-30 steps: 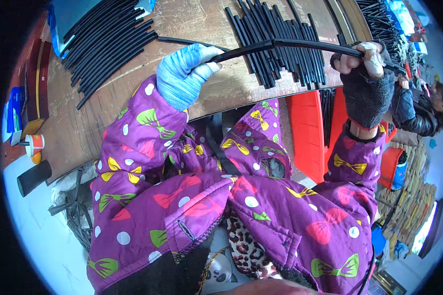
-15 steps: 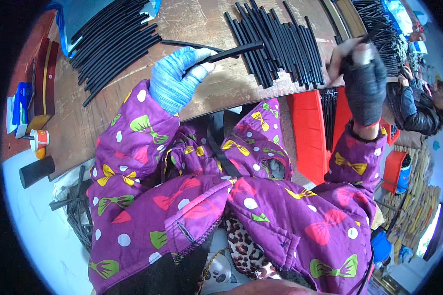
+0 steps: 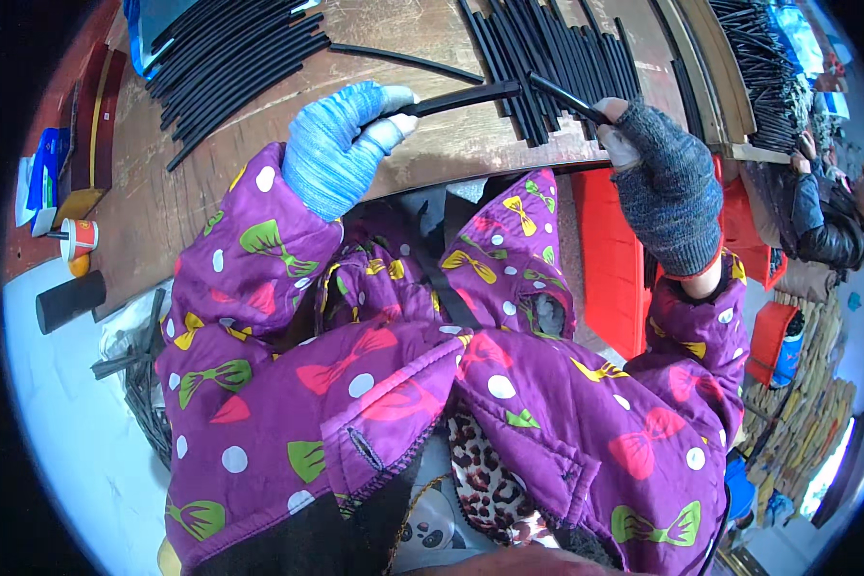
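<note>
My left hand (image 3: 341, 149), in a light blue fingerless glove, pinches a black tube (image 3: 466, 98) between thumb and fingers. The tube points right, nearly level, above the table. My right hand (image 3: 664, 187), in a dark grey fingerless glove, grips a thin black rod (image 3: 564, 96) that slants up and left. Its tip is close to the free end of the tube; I cannot tell whether they touch. Beyond them, a row of black tubes (image 3: 547, 58) lies side by side. Another bunch of black tubes (image 3: 240, 72) lies at the far left.
A single tube (image 3: 408, 60) crosses the worn wooden table (image 3: 422, 163) between the bunches. Red bins (image 3: 610, 264) stand below the table's right edge. A wooden tray (image 3: 710, 72) borders more black rods (image 3: 758, 82). A paper cup (image 3: 79, 238) stands left. Another person (image 3: 821, 226) sits far right.
My right hand has moved left and down from the tray side, bringing the rod close to the tube's end. My left hand still holds the tube, almost in place.
</note>
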`<state>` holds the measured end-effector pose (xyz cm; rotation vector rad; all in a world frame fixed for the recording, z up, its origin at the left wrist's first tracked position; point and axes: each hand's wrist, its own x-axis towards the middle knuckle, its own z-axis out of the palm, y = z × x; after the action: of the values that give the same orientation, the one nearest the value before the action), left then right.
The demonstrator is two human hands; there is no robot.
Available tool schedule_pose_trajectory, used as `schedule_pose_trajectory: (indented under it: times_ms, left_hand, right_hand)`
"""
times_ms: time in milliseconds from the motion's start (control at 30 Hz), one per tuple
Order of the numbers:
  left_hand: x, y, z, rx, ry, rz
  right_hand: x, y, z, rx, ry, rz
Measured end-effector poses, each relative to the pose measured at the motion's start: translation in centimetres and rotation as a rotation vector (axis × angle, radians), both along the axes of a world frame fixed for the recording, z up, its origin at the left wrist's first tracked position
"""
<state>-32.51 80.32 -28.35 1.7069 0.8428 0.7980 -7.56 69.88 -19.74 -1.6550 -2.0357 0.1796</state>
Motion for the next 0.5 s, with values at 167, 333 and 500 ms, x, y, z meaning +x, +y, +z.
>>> schedule_pose_trajectory:
  times_ms: [167,333,500]
  left_hand:
    - [-0.3,0.2,-0.9,0.195,-0.050,-0.008]
    - [-0.7,0.4,-1.2,0.247,-0.011,-0.039]
    - [-0.8,0.4,-1.5,0.191,-0.029,-0.062]
  right_hand:
    - [-0.3,0.0,0.0,-0.024,-0.034,0.021]
    - [-0.3,-0.3,-0.2,-0.060,-0.046,0.030]
    - [0.0,-0.5,-0.4,-0.050,-0.136,0.077]
